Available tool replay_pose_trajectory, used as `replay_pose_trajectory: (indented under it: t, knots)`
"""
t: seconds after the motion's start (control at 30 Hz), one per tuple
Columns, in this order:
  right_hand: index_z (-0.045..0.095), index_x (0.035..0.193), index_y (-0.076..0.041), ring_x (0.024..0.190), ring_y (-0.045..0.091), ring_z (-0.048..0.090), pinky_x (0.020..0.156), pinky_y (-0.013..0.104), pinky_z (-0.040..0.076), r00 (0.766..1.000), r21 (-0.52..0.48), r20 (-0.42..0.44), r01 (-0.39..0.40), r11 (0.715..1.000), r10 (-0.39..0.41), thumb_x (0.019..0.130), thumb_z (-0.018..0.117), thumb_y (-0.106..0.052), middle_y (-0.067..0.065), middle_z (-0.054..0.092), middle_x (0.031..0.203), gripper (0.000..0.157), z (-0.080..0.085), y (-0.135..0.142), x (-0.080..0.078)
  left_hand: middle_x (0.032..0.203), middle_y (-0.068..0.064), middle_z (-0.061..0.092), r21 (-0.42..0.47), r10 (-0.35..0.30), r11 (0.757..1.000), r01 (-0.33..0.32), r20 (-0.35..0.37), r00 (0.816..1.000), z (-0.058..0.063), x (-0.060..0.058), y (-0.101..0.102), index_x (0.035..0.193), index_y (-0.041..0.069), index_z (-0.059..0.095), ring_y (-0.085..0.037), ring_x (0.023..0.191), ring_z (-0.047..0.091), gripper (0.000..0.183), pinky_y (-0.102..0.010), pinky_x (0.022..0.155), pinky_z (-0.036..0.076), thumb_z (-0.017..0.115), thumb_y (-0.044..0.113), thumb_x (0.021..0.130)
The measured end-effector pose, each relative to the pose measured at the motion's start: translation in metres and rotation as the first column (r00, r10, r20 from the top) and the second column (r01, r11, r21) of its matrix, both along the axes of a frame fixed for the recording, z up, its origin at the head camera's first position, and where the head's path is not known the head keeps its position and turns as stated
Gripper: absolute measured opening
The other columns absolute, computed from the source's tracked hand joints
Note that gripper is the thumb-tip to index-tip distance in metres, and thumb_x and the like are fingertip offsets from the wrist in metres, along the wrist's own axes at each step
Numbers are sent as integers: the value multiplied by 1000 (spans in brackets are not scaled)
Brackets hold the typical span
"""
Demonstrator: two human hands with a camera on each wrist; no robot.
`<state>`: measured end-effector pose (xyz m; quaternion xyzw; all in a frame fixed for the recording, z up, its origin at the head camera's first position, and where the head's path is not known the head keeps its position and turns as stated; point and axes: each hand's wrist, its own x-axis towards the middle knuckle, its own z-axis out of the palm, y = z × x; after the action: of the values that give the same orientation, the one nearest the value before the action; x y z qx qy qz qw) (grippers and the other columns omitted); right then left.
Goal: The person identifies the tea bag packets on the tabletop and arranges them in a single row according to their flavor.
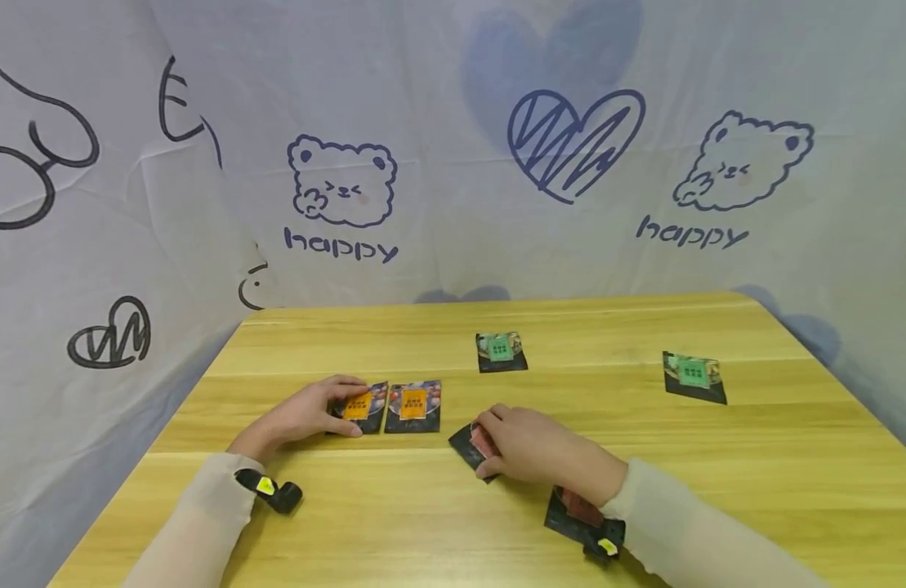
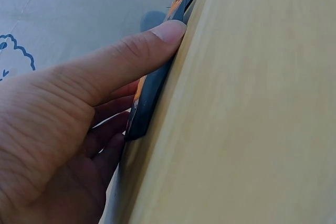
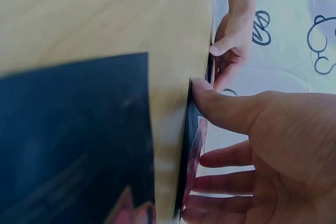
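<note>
At the left, my left hand grips a flat black packet with an orange label, thumb at its near edge and fingers over the far side. In the left wrist view this packet lies at the tabletop. A second orange-labelled packet lies just right of it. My right hand holds a black packet with a red label between thumb and fingers, its label partly covered. Beneath my right wrist lies another red-labelled packet, partly hidden; it looms large in the right wrist view.
Towards the back of the wooden table lies a green-labelled packet. Another green-labelled packet is at the right. A white cloth with blue drawings hangs behind the table. Each wrist wears a black strap.
</note>
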<state>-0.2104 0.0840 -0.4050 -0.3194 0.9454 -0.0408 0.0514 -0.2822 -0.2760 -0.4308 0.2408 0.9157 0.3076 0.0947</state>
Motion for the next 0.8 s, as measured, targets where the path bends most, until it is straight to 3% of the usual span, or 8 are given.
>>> replay_pose_trajectory:
  t: [0.17, 0.33, 0.47, 0.67, 0.8]
  knots:
    - [51, 142, -6, 125, 28, 52, 103, 40, 41, 1000, 38, 7, 22, 999, -22, 90, 64, -52, 13, 53, 140, 70, 1, -3, -4, 148, -13, 41, 0, -4, 1000, 4, 1, 1000, 2, 0, 1, 143, 6, 51, -37, 135, 36, 80, -54, 107, 33, 82, 41, 78]
    - [51, 143, -8, 132, 27, 46, 108, 39, 35, 999, 102, -35, 8, 995, -5, 94, 60, -50, 12, 47, 146, 66, 1, -3, -8, 148, -13, 41, -4, -10, 1000, 10, 1, 1000, 2, 0, 1, 143, 5, 51, -37, 136, 36, 80, -54, 107, 32, 82, 41, 78]
    - [52, 143, -8, 131, 26, 47, 107, 38, 36, 998, 126, -62, -4, 992, 12, 96, 59, -47, 12, 48, 146, 61, 1, -4, -11, 148, -14, 41, -1, -12, 1000, 12, 0, 1000, 2, 1, 1, 143, 5, 51, -38, 136, 35, 80, -54, 108, 32, 82, 40, 78]
    - [49, 144, -4, 129, 32, 49, 105, 41, 40, 999, 87, -31, -11, 996, 14, 100, 52, -44, 18, 46, 146, 60, 1, -7, -14, 149, -13, 40, -4, -9, 1000, 9, -2, 1000, 2, 1, 1, 143, 5, 51, -37, 136, 35, 81, -54, 108, 32, 82, 42, 78]
    - [59, 129, -5, 110, 27, 60, 94, 39, 48, 1000, 12, -27, -13, 1000, 13, 101, 48, -47, 13, 60, 126, 52, -4, -9, -17, 149, -13, 40, -8, -3, 1000, 3, 1, 1000, 1, 1, 0, 143, 6, 51, -37, 137, 35, 81, -54, 108, 32, 82, 43, 78]
